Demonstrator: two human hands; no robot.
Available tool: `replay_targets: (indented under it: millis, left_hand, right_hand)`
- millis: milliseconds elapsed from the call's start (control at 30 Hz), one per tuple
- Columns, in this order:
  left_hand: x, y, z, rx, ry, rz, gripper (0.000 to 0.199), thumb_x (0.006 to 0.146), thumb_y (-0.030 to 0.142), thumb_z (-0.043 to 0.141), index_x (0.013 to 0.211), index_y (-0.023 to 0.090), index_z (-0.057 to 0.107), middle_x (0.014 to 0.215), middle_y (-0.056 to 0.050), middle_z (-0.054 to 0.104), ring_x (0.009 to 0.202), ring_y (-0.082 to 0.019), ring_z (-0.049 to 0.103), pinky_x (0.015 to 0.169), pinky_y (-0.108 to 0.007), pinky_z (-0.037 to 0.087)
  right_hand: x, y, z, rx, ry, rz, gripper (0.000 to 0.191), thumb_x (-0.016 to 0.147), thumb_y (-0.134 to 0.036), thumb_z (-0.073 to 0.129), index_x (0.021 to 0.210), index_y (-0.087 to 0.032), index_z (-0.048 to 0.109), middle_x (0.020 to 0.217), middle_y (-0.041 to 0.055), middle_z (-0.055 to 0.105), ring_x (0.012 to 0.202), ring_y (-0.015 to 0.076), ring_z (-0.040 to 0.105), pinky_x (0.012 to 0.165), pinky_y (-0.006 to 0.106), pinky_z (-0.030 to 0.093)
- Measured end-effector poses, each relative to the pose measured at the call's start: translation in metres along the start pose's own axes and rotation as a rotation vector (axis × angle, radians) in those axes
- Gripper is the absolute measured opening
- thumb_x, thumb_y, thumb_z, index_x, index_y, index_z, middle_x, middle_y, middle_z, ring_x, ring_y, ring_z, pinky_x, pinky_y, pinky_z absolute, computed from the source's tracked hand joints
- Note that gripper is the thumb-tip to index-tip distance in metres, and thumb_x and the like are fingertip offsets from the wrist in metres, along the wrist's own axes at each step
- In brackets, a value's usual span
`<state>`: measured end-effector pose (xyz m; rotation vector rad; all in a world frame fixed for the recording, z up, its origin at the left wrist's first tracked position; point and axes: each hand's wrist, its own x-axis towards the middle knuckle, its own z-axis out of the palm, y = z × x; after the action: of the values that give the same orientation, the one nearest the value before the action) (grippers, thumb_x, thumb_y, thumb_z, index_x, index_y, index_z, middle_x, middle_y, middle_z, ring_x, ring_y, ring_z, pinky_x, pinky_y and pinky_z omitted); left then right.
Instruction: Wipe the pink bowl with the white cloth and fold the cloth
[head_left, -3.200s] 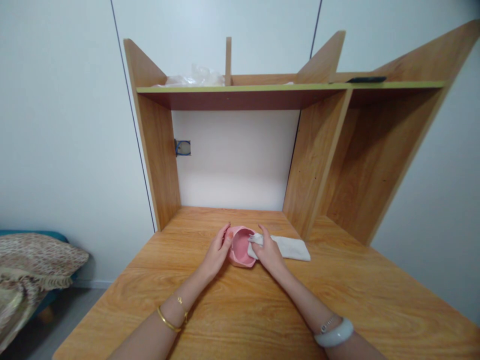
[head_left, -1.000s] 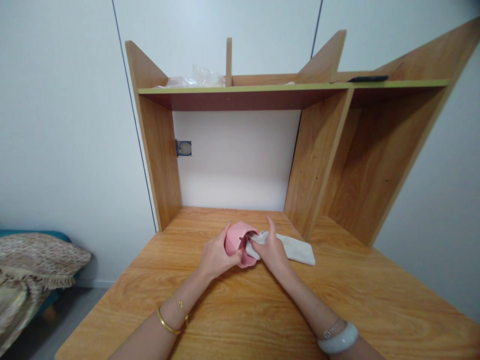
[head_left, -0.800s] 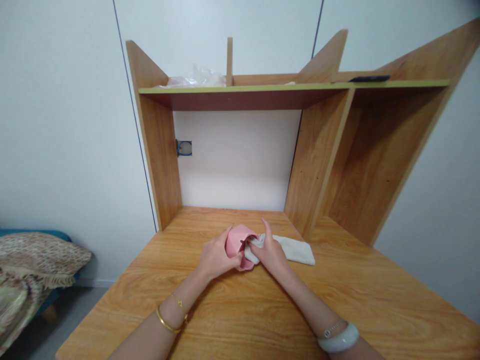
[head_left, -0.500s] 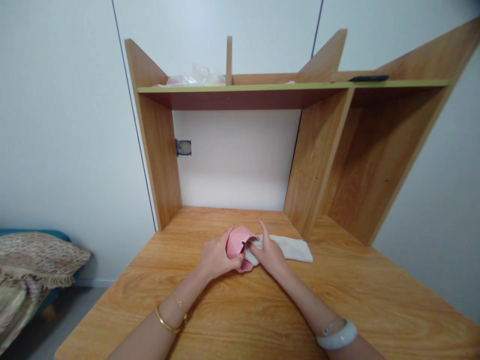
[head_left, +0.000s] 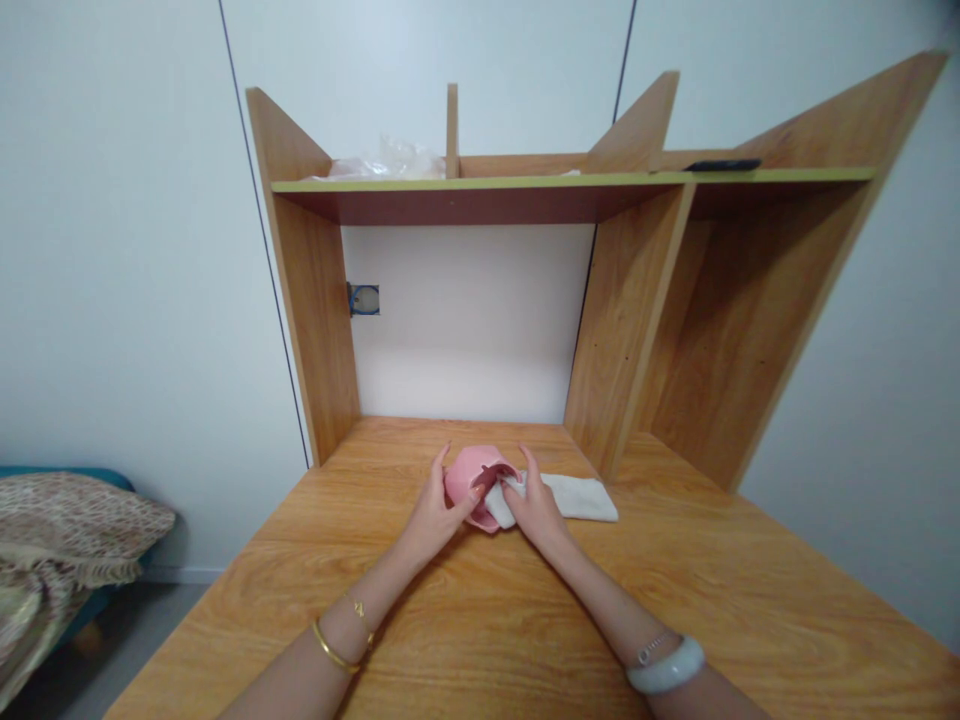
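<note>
My left hand (head_left: 433,512) is closed around the left side of a pink faceted container (head_left: 469,468), its thumb over the near rim. The container is tipped on its side above the desk, with its notched opening facing right and toward me. My right hand (head_left: 537,512) grips one end of a white cloth (head_left: 581,497) at that opening, its index finger pointing up. Part of the cloth is bunched inside the mouth of the container. The cloth's other end lies flat on the desk to the right. Several right fingertips are hidden by the cloth.
The wooden desk (head_left: 480,630) carries a shelf unit (head_left: 311,330) at the back. On its upper shelf lie a clear plastic bag (head_left: 390,160) and a dark flat object (head_left: 724,165). A wall socket box (head_left: 365,300) shows behind. A blanket (head_left: 67,530) drapes over furniture at left.
The pink container has turned a little, so more of its opening shows. My left fingers have shifted on its side, and my right hand still holds the cloth there.
</note>
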<state>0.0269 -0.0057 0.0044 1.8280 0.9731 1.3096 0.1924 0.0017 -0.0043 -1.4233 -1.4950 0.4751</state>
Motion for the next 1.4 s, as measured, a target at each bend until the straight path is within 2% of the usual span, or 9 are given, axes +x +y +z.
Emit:
replay_targets:
  millis: [133,267,300,400,500,600,833,1100,1400]
  left_hand:
    - [0.001,-0.006,0.011,-0.212,0.015,-0.039,0.089,0.067,0.042,0.065,0.134,0.017,0.012,0.121,-0.015,0.046,0.104,-0.021,0.052,0.089,-0.034,0.042]
    - [-0.004,-0.009,0.021,-0.335,-0.125,-0.009,0.08,0.066,0.039,0.067,0.129,0.018,0.022,0.118,-0.013,0.049,0.099,-0.02,0.055,0.087,-0.035,0.043]
    - [-0.005,-0.009,0.022,-0.345,-0.122,-0.007,0.076,0.068,0.038,0.066,0.127,0.018,0.023,0.117,-0.013,0.049,0.1,-0.02,0.055,0.088,-0.035,0.043]
    - [-0.005,-0.012,0.022,-0.311,0.003,-0.032,0.068,0.068,0.035,0.066,0.123,0.018,0.028,0.117,-0.011,0.05,0.101,-0.019,0.054,0.088,-0.032,0.043]
    - [-0.003,-0.014,0.02,-0.251,0.063,-0.052,0.067,0.065,0.032,0.068,0.119,0.015,0.033,0.113,-0.011,0.053,0.097,-0.018,0.055,0.085,-0.031,0.044]
    - [-0.001,-0.014,0.018,-0.151,0.073,-0.049,0.064,0.066,0.03,0.068,0.119,0.014,0.035,0.111,-0.011,0.055,0.097,-0.019,0.055,0.085,-0.03,0.045]
    - [0.0,-0.005,0.014,0.006,0.067,-0.04,0.057,0.071,0.031,0.063,0.119,0.014,0.039,0.11,-0.009,0.058,0.097,-0.018,0.057,0.085,-0.029,0.045]
    - [-0.002,-0.002,0.008,0.225,0.075,-0.022,0.062,0.069,0.038,0.063,0.122,0.019,0.037,0.111,-0.006,0.057,0.096,-0.019,0.056,0.084,-0.03,0.045]
    - [-0.004,0.003,0.008,0.246,0.076,-0.052,0.066,0.066,0.036,0.064,0.124,0.018,0.037,0.111,-0.007,0.058,0.099,-0.021,0.055,0.086,-0.034,0.043]
  right_hand:
    - [0.005,0.006,0.004,0.138,0.116,0.013,0.062,0.071,-0.028,0.046,0.129,-0.017,0.029,0.096,0.0079,0.061,0.084,0.0206,0.058,0.076,0.034,0.044]
    - [0.011,0.014,0.01,0.312,0.135,-0.049,0.06,0.068,-0.031,0.049,0.124,-0.016,0.035,0.115,0.0105,0.052,0.103,0.0202,0.051,0.09,0.034,0.038]
    - [0.011,0.015,0.011,0.343,0.111,-0.05,0.061,0.067,-0.031,0.05,0.123,-0.015,0.035,0.115,0.0106,0.052,0.103,0.02,0.051,0.09,0.034,0.038]
    - [0.012,0.018,0.016,0.383,0.026,-0.013,0.068,0.062,-0.03,0.057,0.124,-0.015,0.033,0.109,0.0099,0.056,0.098,0.0198,0.054,0.085,0.033,0.042]
    - [0.013,0.017,0.019,0.343,0.032,0.056,0.079,0.056,-0.029,0.064,0.126,-0.014,0.03,0.102,0.0087,0.059,0.093,0.0199,0.056,0.08,0.031,0.043]
    - [0.013,0.014,0.017,0.234,0.077,0.109,0.082,0.052,-0.029,0.067,0.124,-0.013,0.031,0.097,0.0079,0.06,0.091,0.0205,0.056,0.077,0.031,0.044]
    - [0.012,0.005,0.011,0.093,0.074,0.148,0.081,0.054,-0.028,0.066,0.125,-0.013,0.03,0.095,0.009,0.061,0.084,0.0206,0.058,0.07,0.03,0.045]
    - [0.008,0.001,0.008,0.037,0.083,0.049,0.074,0.059,-0.032,0.064,0.125,-0.015,0.034,0.095,0.008,0.062,0.087,0.021,0.058,0.07,0.029,0.045]
    - [0.008,0.006,0.005,-0.012,-0.002,0.033,0.077,0.06,-0.038,0.066,0.127,-0.018,0.034,0.096,0.0072,0.063,0.092,0.0226,0.059,0.071,0.03,0.045]
